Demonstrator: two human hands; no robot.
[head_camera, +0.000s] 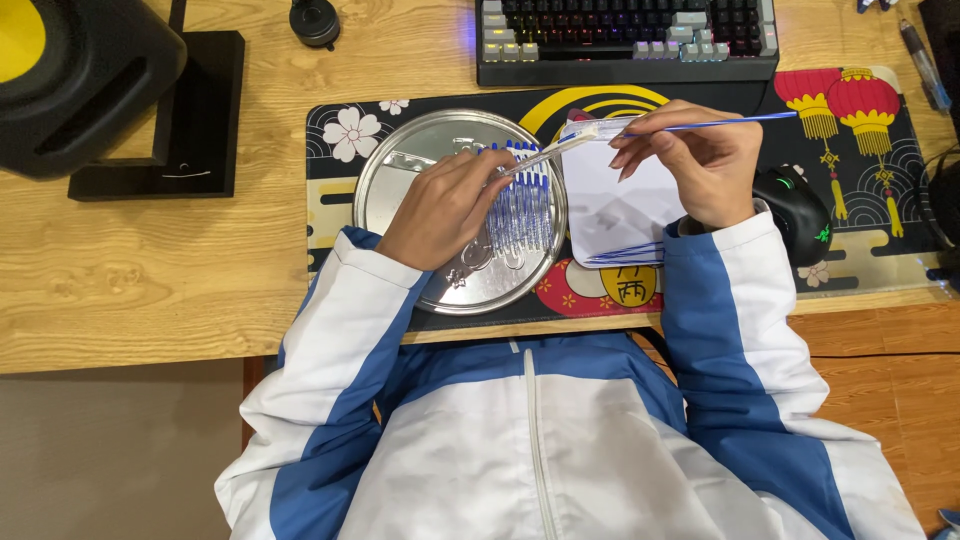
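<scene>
left hand (445, 208): fingers closed on clear pen barrel (545, 155) over round metal tray (400, 180) | right hand (690, 160): pinching blue refill (720, 123) above white sheet (610, 205), desk mat's middle

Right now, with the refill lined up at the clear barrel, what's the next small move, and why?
Probably slide the blue refill in the right hand leftward into the clear barrel held by the left hand; its tip sits at the barrel's open end.

A keyboard (627, 38) sits top centre, a black mouse (795, 212) at right, a black speaker (80, 80) upper left on the wooden table (150, 270).
</scene>
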